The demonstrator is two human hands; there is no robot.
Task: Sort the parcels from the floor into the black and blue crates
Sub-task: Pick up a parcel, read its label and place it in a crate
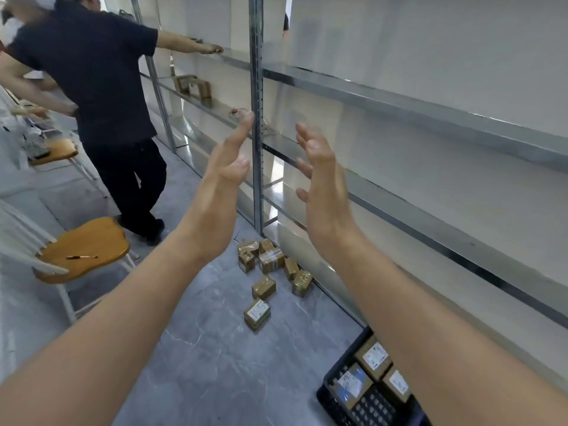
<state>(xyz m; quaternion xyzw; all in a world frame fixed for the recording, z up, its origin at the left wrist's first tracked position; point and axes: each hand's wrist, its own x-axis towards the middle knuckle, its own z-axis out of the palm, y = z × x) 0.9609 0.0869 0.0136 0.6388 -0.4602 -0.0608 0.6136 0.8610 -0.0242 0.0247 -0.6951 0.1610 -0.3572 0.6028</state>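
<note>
Brown taped parcels [270, 265] in a loose cluster on the grey floor [199, 364], tight against the foot of the metal shelving [430, 109]. Most bunched near the base of the upright post [256, 87]. One white-labelled parcel [257, 313] apart from the bunch, closest to camera, label face up.

Black crate [335, 401] low right, on the floor alongside the shelving, well apart from the cluster. Three labelled boxes [352, 385] inside, white labels up, packed side by side. Far corner of crate hidden under right forearm. Blue crate not made out with any certainty.

Left hand [229, 161] and right hand [319, 170] both raised at arm's length in front of the shelving, well above the parcels. Palms facing each other, a clear gap between. Fingers straight to relaxed, released, gripping nothing, touching nothing.

To the left: wooden-seated chair [92, 241] with white frame, a pen [81, 257] flat on the seat. Second chair [53, 150] further back, seat partly covered by a pale bundle, contents unclear.

Another person [98, 72] in dark clothes at upper left, one arm stretched to an upper shelf. Brown packages [193, 87] on a middle shelf beyond the post.
</note>
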